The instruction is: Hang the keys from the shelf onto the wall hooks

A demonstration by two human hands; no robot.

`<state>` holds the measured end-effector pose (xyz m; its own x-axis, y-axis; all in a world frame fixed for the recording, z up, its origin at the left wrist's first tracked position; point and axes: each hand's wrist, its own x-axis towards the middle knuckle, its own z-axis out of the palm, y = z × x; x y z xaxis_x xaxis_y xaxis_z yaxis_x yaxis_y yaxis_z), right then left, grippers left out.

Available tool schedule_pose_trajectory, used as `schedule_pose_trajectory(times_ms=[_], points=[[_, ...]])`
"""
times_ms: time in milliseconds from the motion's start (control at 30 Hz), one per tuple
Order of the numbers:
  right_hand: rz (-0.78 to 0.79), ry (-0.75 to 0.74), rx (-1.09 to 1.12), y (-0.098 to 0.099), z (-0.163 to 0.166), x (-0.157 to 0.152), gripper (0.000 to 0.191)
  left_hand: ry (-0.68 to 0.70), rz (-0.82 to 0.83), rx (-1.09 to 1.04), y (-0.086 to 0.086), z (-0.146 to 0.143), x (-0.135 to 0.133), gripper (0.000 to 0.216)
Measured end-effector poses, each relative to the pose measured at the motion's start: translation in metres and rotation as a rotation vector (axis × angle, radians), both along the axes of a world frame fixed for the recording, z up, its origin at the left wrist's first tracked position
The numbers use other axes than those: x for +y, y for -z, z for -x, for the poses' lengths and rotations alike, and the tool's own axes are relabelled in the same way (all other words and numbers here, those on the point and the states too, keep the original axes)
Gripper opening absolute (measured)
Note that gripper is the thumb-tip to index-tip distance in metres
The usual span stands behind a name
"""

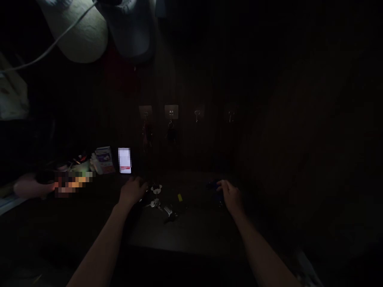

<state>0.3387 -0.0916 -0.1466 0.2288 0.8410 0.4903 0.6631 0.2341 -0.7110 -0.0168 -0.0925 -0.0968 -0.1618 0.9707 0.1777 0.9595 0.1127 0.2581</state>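
Observation:
The scene is very dark. My left hand (133, 191) is low over the tabletop at the left of some loose keys (154, 203), its fingers bent and partly lost in shadow. Small glints show by its fingertips; whether it grips anything there is unclear. Beside it lie a pale animal-shaped key charm (156, 189), a dark-headed key (171, 216) and a small yellow tag (180, 197). Further right, my right hand (231, 195) has its thumb and fingers curled at a bunch of keys (220, 204) with a dark blue part, resting on the table.
Along the dark back wall are several hooks (171, 113); key bunches (146, 133) hang from the two left ones. A lit white panel (124, 159) and a small box (104, 159) stand at left. Caps (80, 36) and a cable (64, 38) hang above.

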Motion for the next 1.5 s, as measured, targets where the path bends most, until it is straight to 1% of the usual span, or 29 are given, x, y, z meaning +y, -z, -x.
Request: schedule_pose_trajectory(times_ms=[100, 233, 300, 400, 467, 600, 800, 900, 967, 1033, 1133, 1267, 1367, 1500], points=[[0.006, 0.011, -0.012, 0.000, 0.000, 0.000, 0.047, 0.017, 0.064, -0.001, 0.000, -0.005, 0.019, 0.043], [0.001, 0.020, -0.032, -0.001, 0.000, 0.001, 0.047, -0.001, 0.131, -0.044, 0.006, -0.009, 0.036, 0.043], [0.006, 0.022, -0.028, -0.001, 0.000, 0.001, 0.048, 0.002, 0.135, -0.064, 0.008, -0.009, 0.043, 0.038], [0.004, 0.022, -0.017, -0.002, 0.001, 0.001, 0.049, 0.020, 0.135, -0.089, 0.009, -0.010, 0.048, 0.025], [0.000, 0.023, -0.010, -0.002, 0.001, 0.000, 0.050, 0.025, 0.127, -0.107, 0.008, -0.011, 0.047, 0.020], [-0.013, 0.010, -0.028, -0.003, 0.000, 0.000, 0.048, 0.047, 0.097, -0.178, 0.003, -0.012, 0.038, 0.020], [-0.073, -0.042, -0.009, -0.005, 0.011, -0.002, 0.050, 0.120, -0.097, -0.550, -0.003, -0.018, 0.025, 0.022], [-0.053, -0.122, -0.006, -0.015, 0.026, -0.003, 0.050, 0.146, -0.195, -0.708, -0.009, -0.023, 0.022, 0.024], [-0.036, -0.196, -0.018, -0.026, 0.038, -0.004, 0.047, 0.169, -0.230, -0.843, -0.015, -0.029, 0.019, 0.026], [-0.022, -0.269, -0.019, -0.040, 0.052, -0.006, 0.043, 0.191, -0.238, -0.967, -0.021, -0.036, 0.013, 0.027], [-0.030, -0.352, -0.005, -0.062, 0.073, -0.011, 0.034, 0.230, -0.229, -1.091, -0.030, -0.050, 0.003, 0.030], [-0.089, -0.378, -0.008, -0.085, 0.098, -0.015, 0.024, 0.263, -0.194, -1.221, -0.035, -0.075, -0.010, 0.034], [-0.095, -0.400, 0.020, -0.093, 0.109, -0.015, 0.020, 0.279, -0.170, -1.322, -0.037, -0.092, -0.017, 0.036], [-0.077, -0.412, 0.070, -0.095, 0.112, -0.015, 0.019, 0.290, -0.165, -1.445, -0.035, -0.106, -0.021, 0.038]])
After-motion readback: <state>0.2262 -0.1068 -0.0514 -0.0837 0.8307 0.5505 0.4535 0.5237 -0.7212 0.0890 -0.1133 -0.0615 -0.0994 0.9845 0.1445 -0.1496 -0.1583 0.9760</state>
